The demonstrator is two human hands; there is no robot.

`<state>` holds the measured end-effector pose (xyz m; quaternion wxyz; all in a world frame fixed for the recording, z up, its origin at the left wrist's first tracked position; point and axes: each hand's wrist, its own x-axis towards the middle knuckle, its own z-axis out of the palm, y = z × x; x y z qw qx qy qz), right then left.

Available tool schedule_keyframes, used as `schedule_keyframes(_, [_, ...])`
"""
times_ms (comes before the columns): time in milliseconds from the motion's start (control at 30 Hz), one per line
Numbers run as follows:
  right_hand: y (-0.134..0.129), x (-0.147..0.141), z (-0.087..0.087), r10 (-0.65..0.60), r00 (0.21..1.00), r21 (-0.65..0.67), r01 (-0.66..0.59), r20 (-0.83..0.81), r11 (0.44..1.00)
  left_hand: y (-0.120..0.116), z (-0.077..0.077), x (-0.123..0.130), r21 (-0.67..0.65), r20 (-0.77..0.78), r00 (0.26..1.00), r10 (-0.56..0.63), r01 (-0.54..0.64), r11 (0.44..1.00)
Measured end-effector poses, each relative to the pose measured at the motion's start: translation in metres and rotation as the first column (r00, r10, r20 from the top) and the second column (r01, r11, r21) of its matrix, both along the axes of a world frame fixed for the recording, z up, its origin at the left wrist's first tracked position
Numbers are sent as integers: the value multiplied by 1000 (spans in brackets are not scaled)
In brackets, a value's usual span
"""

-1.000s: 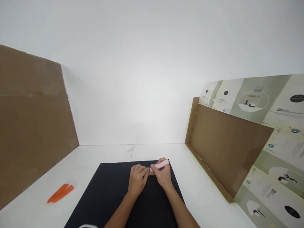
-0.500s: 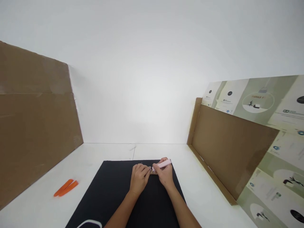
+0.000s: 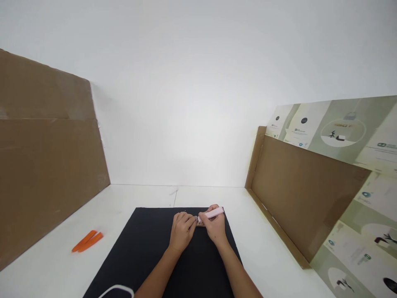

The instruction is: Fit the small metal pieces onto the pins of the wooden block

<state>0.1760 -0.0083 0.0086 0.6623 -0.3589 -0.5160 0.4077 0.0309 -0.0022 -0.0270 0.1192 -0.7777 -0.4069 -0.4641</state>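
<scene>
On the far part of the black mat (image 3: 149,248), my two hands work close together. My right hand (image 3: 216,228) is closed around a thick pink stick-shaped tool (image 3: 215,212), whose exact kind I cannot make out. The tool slants down to the left, its lower end near my left fingertips. My left hand (image 3: 182,229) has its fingers bent and pressed together at a small flat brown piece (image 3: 200,224) with something greyish on it. My fingers cover most of that piece, so its kind is unclear.
Two long orange pieces (image 3: 87,241) lie side by side on the white table (image 3: 56,265), left of the mat. A white curved loop (image 3: 117,287) shows at the near edge. Brown cardboard (image 3: 52,161) stands at left, a printed cardboard panel (image 3: 310,182) at right, and a white wall (image 3: 176,103) behind.
The view has shifted slightly. Both hands keep nearly the same places, and the pink tool stays in my right hand at about the same slant.
</scene>
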Motion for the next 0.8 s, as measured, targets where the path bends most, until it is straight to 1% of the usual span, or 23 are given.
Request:
schedule_keyframes(100, [0,-1,1,3,1000,1,-3,-4,1000,0,0,0,-1,-5,1000,-1,1,1000])
schedule_keyframes(300, [4,0,-5,-83,994,-5,84,73,996,1,-1,0,-13,-7,1000,-5,5,1000])
schedule_keyframes(367, [3,1,-5,-93,990,0,93,104,996,1,-1,0,-13,-5,1000,-7,7,1000])
schedule_keyframes(567, [-3,3,1,-24,987,30,20,159,999,1,0,0,-19,-4,1000,-19,19,1000])
schedule_keyframes(700, [-6,1,1,26,991,40,-32,131,999,1,1,0,-30,-2,1000,-22,22,999])
schedule_keyframes(800, [-5,0,1,20,994,29,-23,107,999,0,0,0,-36,6,1000,-22,23,999])
